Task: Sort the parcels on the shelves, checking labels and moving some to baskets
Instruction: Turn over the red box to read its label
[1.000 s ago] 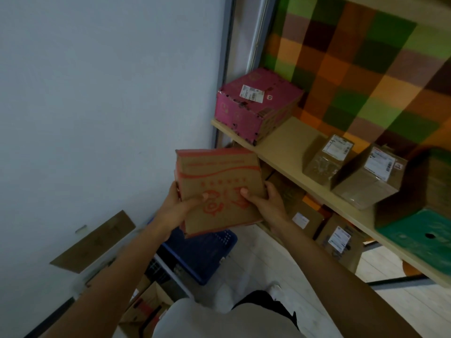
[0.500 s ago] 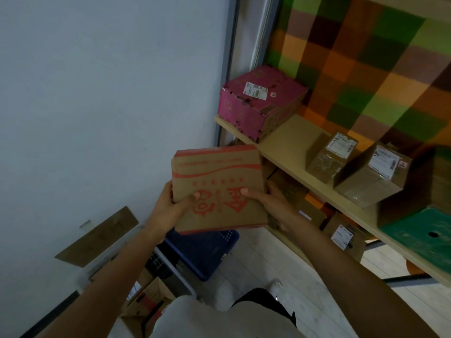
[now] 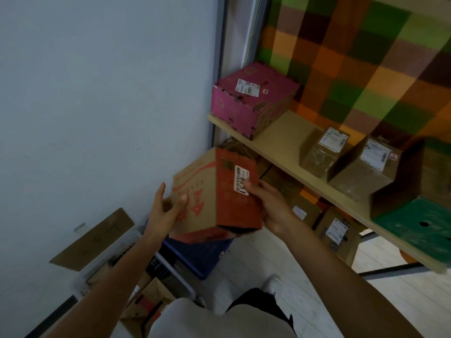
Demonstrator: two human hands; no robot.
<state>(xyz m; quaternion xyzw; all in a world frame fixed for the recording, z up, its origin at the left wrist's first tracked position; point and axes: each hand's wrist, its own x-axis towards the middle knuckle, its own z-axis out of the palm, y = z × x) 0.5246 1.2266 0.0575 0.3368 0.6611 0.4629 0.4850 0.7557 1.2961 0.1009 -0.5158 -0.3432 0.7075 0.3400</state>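
Looking down past a pale top (image 3: 219,315) and two bare forearms.

Holding up a cardboard parcel (image 3: 210,198), brown with red print, tilted so that one edge points toward the camera.

With the left hand (image 3: 162,213), clasping the parcel's lower left corner: thumb pressed on the printed brown face, fingers nearly straight along the side behind it.

With the right hand (image 3: 273,206), gripping the red side: thumb laid across a white label (image 3: 240,179) with black print, fingers curled out of sight behind the parcel.

Directly below both hands, a blue basket (image 3: 197,254) on the pale floor, partly hidden by the parcel.

Below the left hand and nearer the body, an open carton (image 3: 148,301), contents too dim to tell.

Just beyond the right hand, labelled brown boxes (image 3: 339,230) on a low shelf.

Above and beyond the right hand, a wooden shelf (image 3: 278,140) bearing a pink box (image 3: 249,101) with a label on top.

Further right of that hand, on the same shelf, two brown labelled parcels (image 3: 361,172) side by side, then a green box (image 3: 415,223).

Behind the shelf, a checked backdrop (image 3: 353,57) in green, orange and brown.

Left of the left hand, a plain white wall (image 3: 97,93).
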